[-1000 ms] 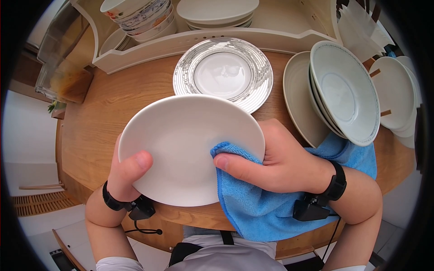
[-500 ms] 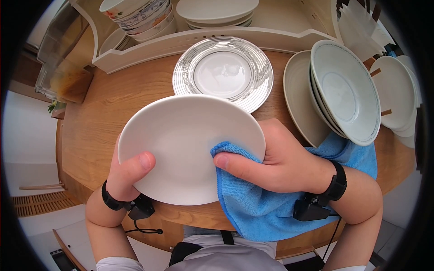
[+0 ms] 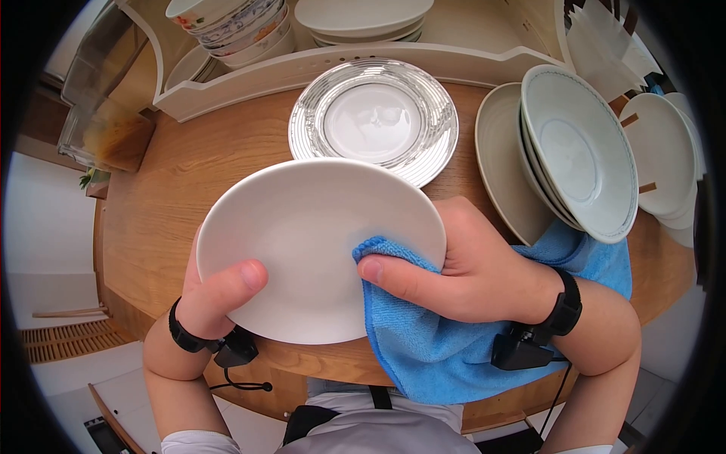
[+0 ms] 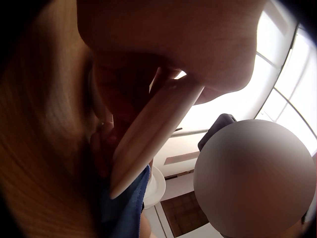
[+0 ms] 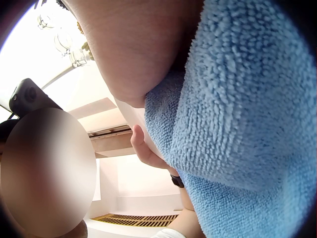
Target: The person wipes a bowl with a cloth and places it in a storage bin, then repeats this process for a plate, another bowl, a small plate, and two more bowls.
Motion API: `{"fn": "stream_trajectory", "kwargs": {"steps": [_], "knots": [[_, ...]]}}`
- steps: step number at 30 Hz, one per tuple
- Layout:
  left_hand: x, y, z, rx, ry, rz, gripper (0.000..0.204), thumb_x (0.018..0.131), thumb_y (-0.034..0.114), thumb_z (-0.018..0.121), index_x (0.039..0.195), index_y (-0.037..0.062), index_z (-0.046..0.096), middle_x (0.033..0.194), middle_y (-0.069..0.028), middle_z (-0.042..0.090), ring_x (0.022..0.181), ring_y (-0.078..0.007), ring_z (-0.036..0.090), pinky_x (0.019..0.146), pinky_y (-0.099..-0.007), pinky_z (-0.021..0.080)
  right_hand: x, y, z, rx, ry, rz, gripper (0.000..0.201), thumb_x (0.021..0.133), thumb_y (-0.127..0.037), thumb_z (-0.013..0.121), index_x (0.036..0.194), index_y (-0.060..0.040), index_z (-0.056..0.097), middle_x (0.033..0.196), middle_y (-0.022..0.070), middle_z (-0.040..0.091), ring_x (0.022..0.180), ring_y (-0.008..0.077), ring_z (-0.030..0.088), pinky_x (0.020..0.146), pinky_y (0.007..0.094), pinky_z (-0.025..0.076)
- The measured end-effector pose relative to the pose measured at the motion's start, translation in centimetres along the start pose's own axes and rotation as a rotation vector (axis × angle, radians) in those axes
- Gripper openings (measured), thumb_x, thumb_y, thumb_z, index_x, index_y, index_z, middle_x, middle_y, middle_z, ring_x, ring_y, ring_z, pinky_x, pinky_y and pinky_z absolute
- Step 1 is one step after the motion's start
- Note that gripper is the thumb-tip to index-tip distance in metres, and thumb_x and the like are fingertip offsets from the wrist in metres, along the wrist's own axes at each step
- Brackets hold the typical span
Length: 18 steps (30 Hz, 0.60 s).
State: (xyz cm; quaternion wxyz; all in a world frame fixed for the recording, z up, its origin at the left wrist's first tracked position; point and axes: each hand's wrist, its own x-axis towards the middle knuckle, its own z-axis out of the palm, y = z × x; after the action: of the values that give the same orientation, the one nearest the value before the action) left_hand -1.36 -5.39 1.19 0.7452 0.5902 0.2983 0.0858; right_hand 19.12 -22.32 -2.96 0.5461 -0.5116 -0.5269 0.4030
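A plain white oval plate (image 3: pixel 310 227) is held above the near part of the table, tilted toward the head camera. My left hand (image 3: pixel 215 295) grips its left edge, thumb lying on the upper face and fingers hidden behind. At the right edge my right hand (image 3: pixel 476 265) pinches the plate through a blue towel (image 3: pixel 423 348), its thumb pressing a fold of the cloth onto the face. The towel hangs down past the table's front edge. In the left wrist view the plate (image 4: pixel 153 129) shows edge-on; in the right wrist view the towel (image 5: pixel 247 109) fills much of the frame.
Behind the plate lies a silver-rimmed plate (image 3: pixel 374 125) on the wooden table (image 3: pixel 189 174). To the right, stacked pale bowls (image 3: pixel 578 159) lean over a beige plate (image 3: pixel 503 166). A cream shelf (image 3: pixel 484 66) at the back holds patterned bowls (image 3: pixel 242 34) and white plates (image 3: pixel 363 19).
My left thumb has slid slightly inward over the plate's face. The right hand keeps its grip on the towel and plate, with hardly any movement.
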Motion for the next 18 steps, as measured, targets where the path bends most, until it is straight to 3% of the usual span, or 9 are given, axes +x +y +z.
{"fn": "stream_trajectory", "kwargs": {"steps": [16, 18], "knots": [[-0.28, 0.11, 0.00, 0.040, -0.097, 0.051, 0.063, 0.083, 0.018, 0.071, 0.138, -0.0040, 0.050, 0.123, -0.0131, 0.065, 0.114, -0.0195, 0.061, 0.097, -0.0333, 0.048, 0.03, 0.24, 0.26, -0.006, 0.023, -0.035, 0.031, 0.094, -0.021, 0.065, 0.113, 0.0032, 0.066, 0.093, 0.0161, 0.073, 0.081, 0.0238, 0.069, 0.075, 0.0340, 0.054], [-0.15, -0.28, -0.11, 0.065, -0.119, 0.118, 0.064, 0.083, 0.019, 0.071, 0.138, -0.0042, 0.049, 0.123, -0.0130, 0.065, 0.113, -0.0193, 0.061, 0.096, -0.0331, 0.048, 0.01, 0.30, 0.28, -0.014, 0.028, -0.043, 0.030, 0.094, -0.021, 0.066, 0.113, 0.0032, 0.066, 0.093, 0.0159, 0.073, 0.081, 0.0233, 0.069, 0.074, 0.0338, 0.054]]}}
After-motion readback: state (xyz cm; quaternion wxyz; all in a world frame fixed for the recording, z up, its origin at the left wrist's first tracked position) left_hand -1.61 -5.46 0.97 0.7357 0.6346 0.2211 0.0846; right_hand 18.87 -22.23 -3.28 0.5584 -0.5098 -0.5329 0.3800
